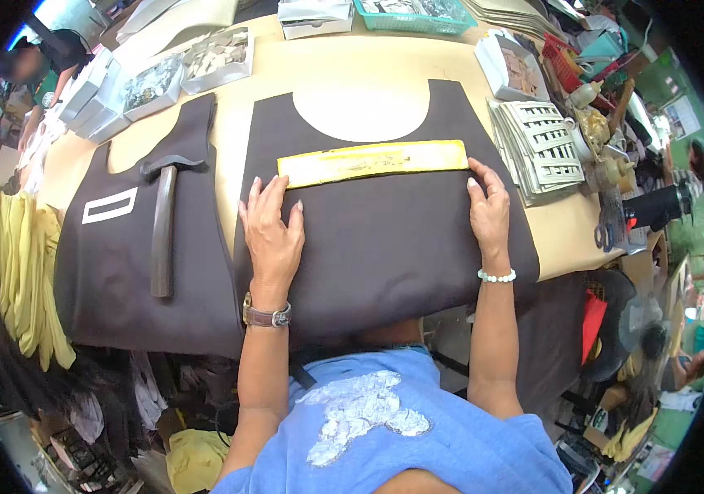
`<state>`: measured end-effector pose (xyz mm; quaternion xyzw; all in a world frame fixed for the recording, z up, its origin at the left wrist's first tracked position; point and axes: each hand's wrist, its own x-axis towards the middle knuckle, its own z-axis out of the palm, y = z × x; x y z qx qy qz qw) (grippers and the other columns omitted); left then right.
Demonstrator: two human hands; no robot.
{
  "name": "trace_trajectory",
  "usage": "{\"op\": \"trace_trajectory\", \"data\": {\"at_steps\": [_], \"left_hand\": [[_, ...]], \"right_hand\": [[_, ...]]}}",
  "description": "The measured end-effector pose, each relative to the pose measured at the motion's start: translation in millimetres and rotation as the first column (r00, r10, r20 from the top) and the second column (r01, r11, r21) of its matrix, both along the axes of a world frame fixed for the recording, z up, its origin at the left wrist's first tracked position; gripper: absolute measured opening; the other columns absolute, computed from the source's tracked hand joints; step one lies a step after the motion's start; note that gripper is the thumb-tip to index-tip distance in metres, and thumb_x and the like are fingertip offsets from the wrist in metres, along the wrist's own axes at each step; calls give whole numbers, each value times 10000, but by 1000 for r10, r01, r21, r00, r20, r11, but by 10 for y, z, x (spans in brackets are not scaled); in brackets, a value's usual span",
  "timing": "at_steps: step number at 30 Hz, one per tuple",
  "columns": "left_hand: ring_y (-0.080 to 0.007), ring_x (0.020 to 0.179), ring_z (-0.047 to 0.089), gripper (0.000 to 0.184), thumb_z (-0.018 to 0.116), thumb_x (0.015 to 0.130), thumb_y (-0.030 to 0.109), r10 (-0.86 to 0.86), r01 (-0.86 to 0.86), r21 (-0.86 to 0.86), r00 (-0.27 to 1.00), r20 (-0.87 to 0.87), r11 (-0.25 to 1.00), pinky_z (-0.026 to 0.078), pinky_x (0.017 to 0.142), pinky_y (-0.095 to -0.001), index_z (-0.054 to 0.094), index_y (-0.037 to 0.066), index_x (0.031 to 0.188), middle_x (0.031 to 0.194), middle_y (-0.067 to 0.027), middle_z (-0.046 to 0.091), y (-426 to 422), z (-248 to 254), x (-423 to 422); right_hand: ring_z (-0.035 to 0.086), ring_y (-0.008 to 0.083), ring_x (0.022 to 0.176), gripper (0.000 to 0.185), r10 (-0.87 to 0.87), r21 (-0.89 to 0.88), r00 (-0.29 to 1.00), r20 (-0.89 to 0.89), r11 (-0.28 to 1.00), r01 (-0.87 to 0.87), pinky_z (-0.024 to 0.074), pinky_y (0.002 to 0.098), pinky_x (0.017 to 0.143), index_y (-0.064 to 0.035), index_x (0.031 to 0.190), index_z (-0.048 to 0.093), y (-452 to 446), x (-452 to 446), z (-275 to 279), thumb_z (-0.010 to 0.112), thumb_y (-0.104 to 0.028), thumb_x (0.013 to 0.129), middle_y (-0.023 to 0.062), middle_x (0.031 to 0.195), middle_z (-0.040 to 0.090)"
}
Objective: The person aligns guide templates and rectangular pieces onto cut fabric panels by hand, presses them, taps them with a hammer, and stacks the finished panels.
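Note:
A yellow strip (372, 163), worn and marked along its middle, lies flat across a dark cut fabric panel (368, 239) with a curved neckline. At the strip's left end, my left hand (274, 235) rests on the fabric, fingers stretched and thumb apart, a fingertip touching the corner. My right hand (490, 210) is at the opposite end, its index fingertip against the edge and its thumb apart, just below. To the left, a hammer (163, 230) lies on a second dark panel (113, 272), beside a white rectangular frame (109, 206).
Boxes of small parts (219, 62) line the back left, near a teal basket (416, 15). At right sit a box of tan pieces (518, 70), a stack of slotted templates (541, 148) and scissors (607, 222). Yellow cloth (6, 263) hangs off the left edge. Another person (60, 62) is far left.

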<state>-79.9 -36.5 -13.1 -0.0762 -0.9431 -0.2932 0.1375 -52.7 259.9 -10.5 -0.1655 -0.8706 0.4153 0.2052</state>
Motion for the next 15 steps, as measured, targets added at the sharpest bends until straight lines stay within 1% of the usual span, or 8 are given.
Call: {"op": "trace_trajectory", "data": {"at_steps": [2,5,8,15], "left_hand": [[-339,1295,367,380,604,823,96,-7,7,4,1000,4,1000,200,1079,-537,577,67,1201,1275,-120,541,1,-1,1],[-335,1301,360,344,587,836,88,-27,27,21,999,21,999,194,1082,-536,598,74,1180,1291,-126,528,1,8,6],[-332,1309,351,344,571,849,85,-29,27,32,998,56,999,186,1087,-532,590,66,1192,1308,-129,513,18,18,8],[-320,1321,337,342,554,867,92,-24,21,35,995,95,999,178,1092,-526,578,47,1204,1334,-130,489,37,49,9]], "right_hand": [[478,273,1191,280,28,50,1000,-8,998,-28,349,365,1029,-12,1106,618,23,2,-15,528,-39,842,133,1191,588],[478,268,1189,270,5,20,1000,-23,1000,-5,348,364,1031,-2,1090,627,-11,9,8,535,-38,839,122,1183,597],[475,268,1190,276,16,9,1000,-18,1000,-16,346,369,1032,-2,1096,626,6,5,1,544,-40,836,117,1188,593],[462,268,1199,295,13,110,999,35,994,-17,331,365,1043,-9,1113,623,-28,6,23,555,-38,827,111,1208,578]]}}
